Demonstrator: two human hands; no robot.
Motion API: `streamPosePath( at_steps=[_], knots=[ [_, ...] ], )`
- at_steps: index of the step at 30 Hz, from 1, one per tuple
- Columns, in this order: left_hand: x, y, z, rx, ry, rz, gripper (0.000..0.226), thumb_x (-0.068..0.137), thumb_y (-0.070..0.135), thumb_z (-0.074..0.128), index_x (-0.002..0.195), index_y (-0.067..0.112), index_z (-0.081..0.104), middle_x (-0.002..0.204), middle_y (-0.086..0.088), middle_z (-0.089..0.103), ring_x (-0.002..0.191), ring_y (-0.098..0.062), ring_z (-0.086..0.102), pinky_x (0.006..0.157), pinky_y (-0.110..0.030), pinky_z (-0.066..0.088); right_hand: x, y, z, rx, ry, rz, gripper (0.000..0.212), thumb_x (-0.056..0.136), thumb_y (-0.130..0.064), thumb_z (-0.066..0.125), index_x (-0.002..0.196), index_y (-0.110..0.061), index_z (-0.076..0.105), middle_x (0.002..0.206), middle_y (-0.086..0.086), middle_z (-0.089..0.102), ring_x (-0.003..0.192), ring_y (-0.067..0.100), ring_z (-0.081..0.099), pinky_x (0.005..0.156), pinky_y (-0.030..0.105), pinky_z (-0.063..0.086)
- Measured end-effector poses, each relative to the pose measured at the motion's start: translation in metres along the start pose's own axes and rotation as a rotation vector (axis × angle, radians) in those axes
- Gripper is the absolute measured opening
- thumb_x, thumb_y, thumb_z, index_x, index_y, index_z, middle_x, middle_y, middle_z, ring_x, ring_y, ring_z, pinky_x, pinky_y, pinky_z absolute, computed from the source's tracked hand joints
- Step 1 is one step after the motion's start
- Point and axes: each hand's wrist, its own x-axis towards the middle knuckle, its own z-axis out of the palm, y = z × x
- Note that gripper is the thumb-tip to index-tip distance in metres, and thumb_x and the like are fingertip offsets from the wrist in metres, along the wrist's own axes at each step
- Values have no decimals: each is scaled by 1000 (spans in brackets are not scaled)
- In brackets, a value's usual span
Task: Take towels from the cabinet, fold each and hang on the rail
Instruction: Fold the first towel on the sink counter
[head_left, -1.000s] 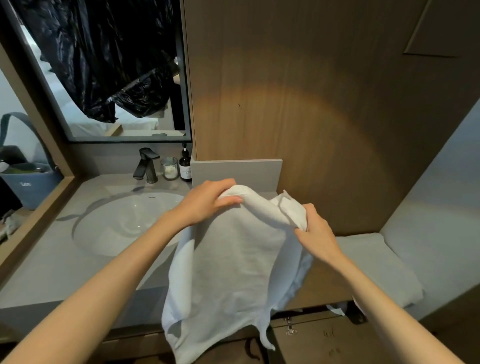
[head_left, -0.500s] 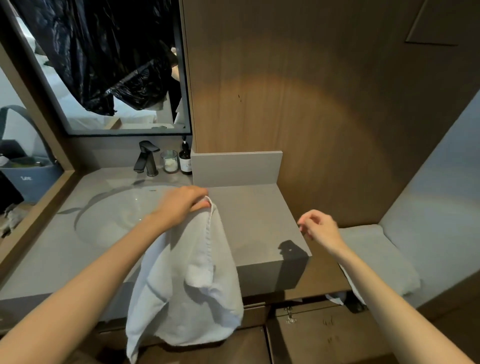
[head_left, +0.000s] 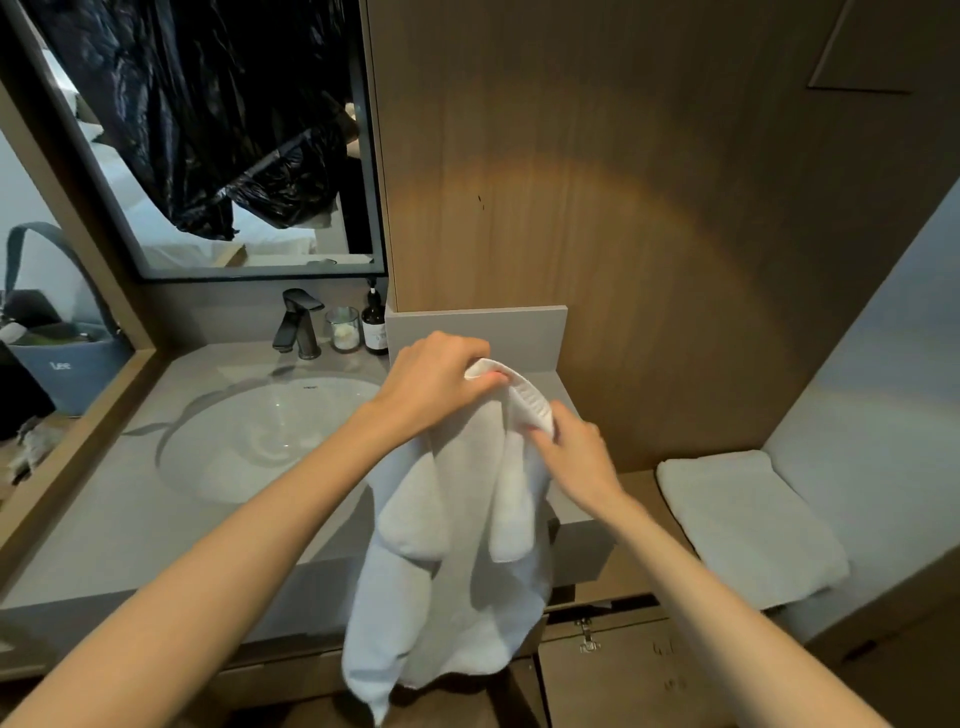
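The left forearm comes in from the lower left corner of the frame and climbs on a diagonal to the centre, where the left hand sits knuckles-up with its fingers curled down and clamped, together with the thumb, on the top edge of a white towel. The right forearm enters from the lower right corner and slopes up to meet it. The right hand lies just below and to the right of the left, back of the hand to the camera, its fingertips drawn together and pinching the towel's ribbed hem. Between the two grips a short stretch of that hem runs slanting from upper left down to lower right. The towel hangs free in the middle of the frame, in front of the grey countertop, its long axis close to vertical and leaning slightly left toward the bottom. It is bunched into loose vertical folds, and its lowest corner points down near the bottom edge, left of centre. At the right of the frame, well apart from the hands, a folded towel lies flat on a lower ledge.
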Motion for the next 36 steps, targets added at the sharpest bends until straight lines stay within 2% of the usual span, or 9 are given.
streamPosePath(
  at_steps=[4,7,9,16,19,23,27,31,36],
  knots=[
    [-16,-34,-5,39,-71,91,51,81,62,61,61,21,37,61,5,46,63,-21,47,48,-30,24,3,-4,-62,-273,18,-206,15,99,-31,50,91,-19,52,83,-2,63,75,24,56,61,41,40],
    [-37,-65,14,51,-140,10,35,82,55,64,88,21,62,80,2,65,78,-24,60,55,-31,34,1,-17,-86,-296,70,-287,17,96,-43,52,91,-27,56,79,-10,62,74,14,55,61,33,39],
    [-54,-83,23,86,-173,-59,39,81,57,64,101,23,64,87,-1,68,83,-26,61,59,-33,40,2,-19,-96,-261,106,-301,11,94,-41,57,92,-30,59,79,-12,63,74,12,57,64,33,43],
    [-75,-101,21,83,-184,-180,26,85,48,64,99,26,67,86,-3,68,82,-27,61,59,-30,35,13,-16,-123,-545,-12,-379,34,75,-50,76,93,-26,59,85,-12,62,75,17,56,63,33,40],
    [-58,-99,7,260,-93,-142,19,92,37,58,101,22,65,87,-9,68,84,-31,62,65,-32,35,19,-6,-127,-826,-76,-319,40,75,-31,80,97,-20,47,93,-4,58,84,24,53,70,34,34],
    [-25,-98,-22,396,167,-56,4,86,16,65,82,16,64,69,-6,61,78,-30,53,70,-37,30,32,14,-127,-966,78,-377,39,74,-3,73,86,-16,38,78,4,51,66,22,36,57,33,27],
    [14,-110,-45,461,309,39,25,79,-1,62,90,20,66,72,1,65,74,-28,49,67,-34,24,66,10,-124,-944,255,-380,33,70,4,76,94,-7,55,78,9,56,64,17,35,55,29,26],
    [51,-131,-56,632,296,36,39,66,-14,63,90,17,64,75,-1,64,70,-27,48,65,-30,14,111,-5,-117,-864,346,-388,34,70,3,76,99,-5,59,86,12,61,70,18,41,60,28,35],
    [93,-160,-54,784,243,29,50,54,-17,68,93,13,63,73,-6,60,70,-28,49,63,-36,30,187,-9,-111,-850,374,-404,34,75,-2,75,105,-5,60,95,13,62,77,22,48,68,31,37]
  ],
)
